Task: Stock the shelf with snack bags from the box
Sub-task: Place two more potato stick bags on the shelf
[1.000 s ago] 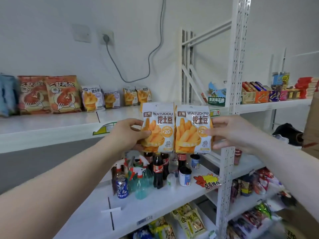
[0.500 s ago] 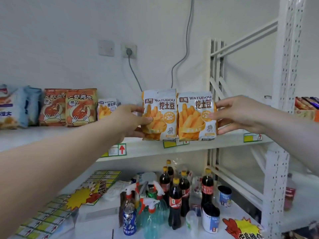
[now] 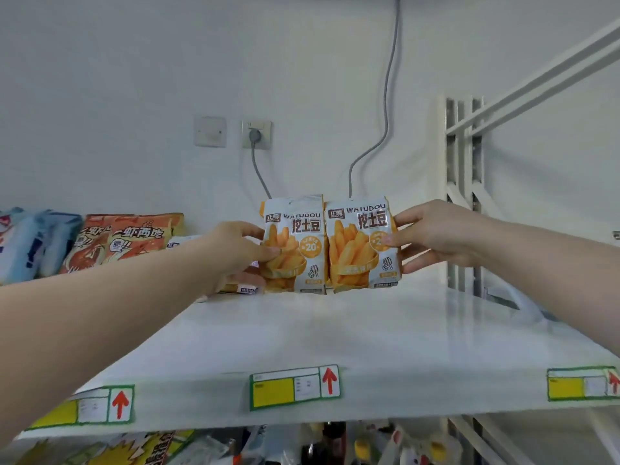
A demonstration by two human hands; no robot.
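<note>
Two white-and-orange fries snack bags stand upright side by side near the back of the white shelf [image 3: 335,330]. My left hand [image 3: 235,253] pinches the left snack bag [image 3: 298,250] at its left edge. My right hand [image 3: 432,234] pinches the right snack bag [image 3: 360,253] at its right edge. The bottoms of both bags touch or sit just above the shelf surface; I cannot tell which. More of the same bags lie partly hidden behind my left hand. The box is out of view.
Orange shrimp-snack bags [image 3: 124,239] and blue-white bags [image 3: 30,243] stand to the left along the wall. A white upright rack post [image 3: 464,196] bounds the shelf on the right. A grey cable [image 3: 385,105] hangs down the wall. Bottles show on the shelf below.
Both hands carried the two bags up and forward, from in front of the shelf edge to the back of the shelf. The view moved closer and higher.
</note>
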